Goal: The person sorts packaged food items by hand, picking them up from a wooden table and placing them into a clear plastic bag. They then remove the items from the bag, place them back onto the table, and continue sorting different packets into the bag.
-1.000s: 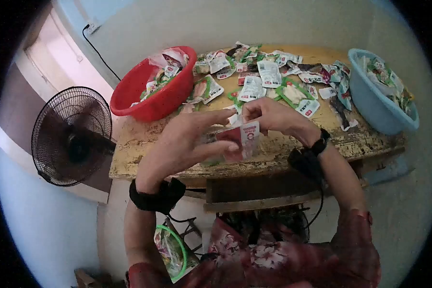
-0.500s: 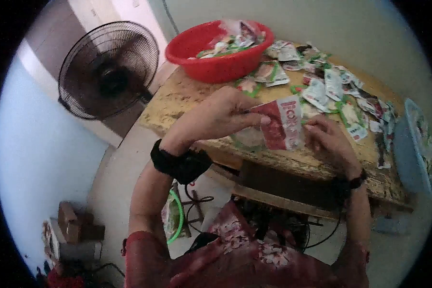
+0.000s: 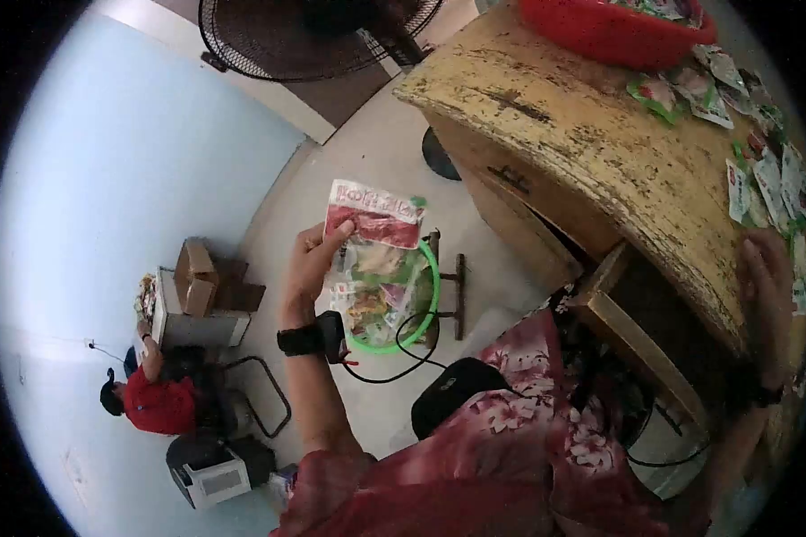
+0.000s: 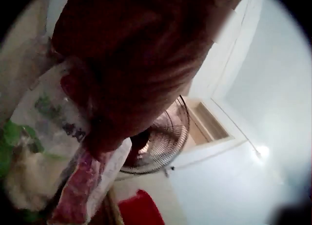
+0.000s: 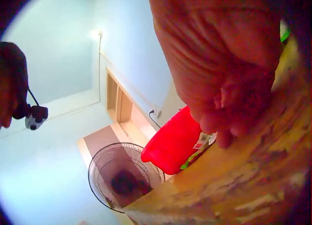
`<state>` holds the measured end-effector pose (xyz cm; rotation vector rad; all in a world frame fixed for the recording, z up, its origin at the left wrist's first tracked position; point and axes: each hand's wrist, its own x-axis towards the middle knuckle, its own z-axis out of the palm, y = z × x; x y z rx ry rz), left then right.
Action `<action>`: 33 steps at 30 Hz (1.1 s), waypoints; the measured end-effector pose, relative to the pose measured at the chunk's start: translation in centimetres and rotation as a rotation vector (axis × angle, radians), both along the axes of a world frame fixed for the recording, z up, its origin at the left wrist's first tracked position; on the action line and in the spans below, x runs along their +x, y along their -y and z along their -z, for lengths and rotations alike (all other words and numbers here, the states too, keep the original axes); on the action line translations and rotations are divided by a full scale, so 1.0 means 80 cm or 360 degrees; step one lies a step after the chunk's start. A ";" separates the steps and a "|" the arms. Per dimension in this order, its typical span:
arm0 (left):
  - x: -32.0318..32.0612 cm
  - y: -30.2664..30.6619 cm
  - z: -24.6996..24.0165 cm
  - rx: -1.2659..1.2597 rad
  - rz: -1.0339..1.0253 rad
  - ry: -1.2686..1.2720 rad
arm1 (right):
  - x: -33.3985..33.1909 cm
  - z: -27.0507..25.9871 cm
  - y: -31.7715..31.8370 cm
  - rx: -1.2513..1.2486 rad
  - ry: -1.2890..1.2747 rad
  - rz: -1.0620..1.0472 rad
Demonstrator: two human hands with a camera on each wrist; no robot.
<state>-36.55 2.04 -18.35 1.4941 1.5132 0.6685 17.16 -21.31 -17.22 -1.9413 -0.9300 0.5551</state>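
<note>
Packet in red and white is pinched at its lower left by the left hand, the thumb pressed on the printed face and the fingers tucked behind, with the grip closed no further than the thin film demands. By that corner hold, it seems, most of the print is kept uncovered and the packet spread flat. It is held up in line with a green-rimmed basket standing away from the table, where filled packs are heaped, presumably so placed for easy reach of that side. Whether the clear plastic just beneath the thumb belongs to the packet or to the heap cannot be told from this angle.

Nothing is seen to be gripped by the right hand, whose fingers are loosely bent at the table, perhaps rested there for balance. Near it, loose pouches are strewn over the worn tabletop; beyond, more are contained in a red basin, probably to be kept apart from the scatter. On the body's side of the table, a drawer is seen pulled out.
</note>
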 end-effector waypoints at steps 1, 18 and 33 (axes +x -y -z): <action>-0.019 0.007 0.013 -0.0061 -0.0157 -0.0115 | 0.010 0.005 -0.001 -0.0040 0.0055 -0.0008; -0.218 0.088 0.337 -0.0604 -0.0989 0.0420 | 0.017 0.007 0.000 -0.0235 0.0284 -0.0076; -0.228 0.040 0.354 0.0612 -0.0426 -0.1131 | 0.010 0.012 0.001 -0.0135 0.0458 -0.0024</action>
